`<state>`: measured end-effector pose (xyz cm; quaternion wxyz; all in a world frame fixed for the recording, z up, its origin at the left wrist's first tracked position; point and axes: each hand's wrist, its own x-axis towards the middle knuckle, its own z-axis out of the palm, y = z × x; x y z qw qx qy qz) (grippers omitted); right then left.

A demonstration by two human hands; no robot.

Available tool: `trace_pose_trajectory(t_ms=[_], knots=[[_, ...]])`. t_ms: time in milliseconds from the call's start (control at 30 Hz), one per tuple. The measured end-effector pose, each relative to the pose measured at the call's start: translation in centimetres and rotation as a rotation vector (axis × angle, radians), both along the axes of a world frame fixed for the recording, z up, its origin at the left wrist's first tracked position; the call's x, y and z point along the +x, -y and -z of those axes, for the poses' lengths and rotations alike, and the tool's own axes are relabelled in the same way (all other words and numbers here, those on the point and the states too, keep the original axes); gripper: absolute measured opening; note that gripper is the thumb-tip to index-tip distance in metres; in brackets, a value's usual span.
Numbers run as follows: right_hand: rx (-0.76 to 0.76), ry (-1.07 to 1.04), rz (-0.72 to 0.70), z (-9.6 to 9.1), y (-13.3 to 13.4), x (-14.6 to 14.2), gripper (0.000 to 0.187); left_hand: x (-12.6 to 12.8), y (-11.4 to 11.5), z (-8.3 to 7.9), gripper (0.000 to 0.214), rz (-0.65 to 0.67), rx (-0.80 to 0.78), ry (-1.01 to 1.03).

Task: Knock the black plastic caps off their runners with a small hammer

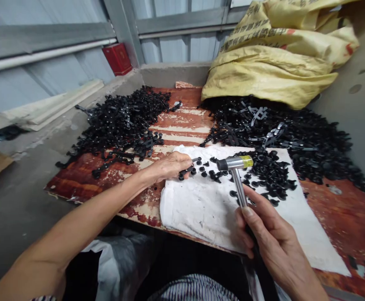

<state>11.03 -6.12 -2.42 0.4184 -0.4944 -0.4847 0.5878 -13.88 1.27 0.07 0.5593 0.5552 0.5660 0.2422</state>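
Black plastic fittings [264, 175] lie scattered on a white cloth [201, 213] atop the worn red desk [182, 117]. Left hand [169, 167]: fingers [184, 161] narrow, pinching one black strip [186, 170] on the cloth. Right hand [273, 242]: fingers closed around the steel handle of a yellow-tipped hammer [235, 164], its head held above the cloth.

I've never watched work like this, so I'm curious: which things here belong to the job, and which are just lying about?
Part of the job: steel-handled hammer, gripped in the right hand; black plastic pieces on the white cloth; black strip under the left hand; heaps of black parts.

Probably just lying about: yellow woven sack, red box, pale boards.
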Motion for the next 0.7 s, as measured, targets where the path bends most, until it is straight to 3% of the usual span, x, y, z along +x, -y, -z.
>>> trace_pose_trajectory(t_ms=[233, 467, 700], knots=[[-0.038, -0.113, 0.018, 0.9, -0.3, 0.2, 0.051, 0.4, -0.7, 0.4, 0.028, -0.055, 0.021, -0.116], [-0.047, -0.155, 0.007, 1.2, -0.3, 0.4, 0.049, 0.1, -1.2, 0.9, 0.028, -0.042, -0.029, 0.030], [-0.075, -0.169, 0.014, 1.0, -0.5, 0.4, 0.052, 0.4, -1.5, 0.7, 0.028, -0.092, -0.087, 0.022]])
